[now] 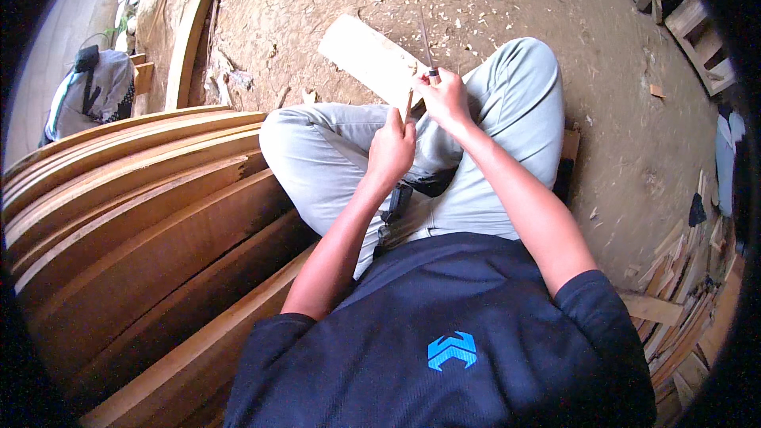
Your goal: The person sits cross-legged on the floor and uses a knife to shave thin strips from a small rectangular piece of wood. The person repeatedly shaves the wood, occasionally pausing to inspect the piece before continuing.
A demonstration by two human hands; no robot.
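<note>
Between my knees slants a pale flat wooden board [366, 54], its near end partly hidden by my hands. In my closed left hand [391, 145] is a thin brown wooden stick [409, 105], its tip rising from the fist beside the board's near end. My right hand [445, 99] grips a slim tool [426, 41] with a dark band at its handle and a long narrow dark shaft pointing away from me. Whether the shaft is a blade or a file, I cannot tell. The right fingertips are close to the stick's upper end.
Long planks [151, 230] are stacked at my left, right beside my knee. Wood chips [468, 20] litter the dirt floor [610, 127] ahead. Scrap wood strips [674, 293] lie at the lower right, and a wooden frame [701, 43] stands at the far right. A bag-like bundle [99, 87] rests at the upper left.
</note>
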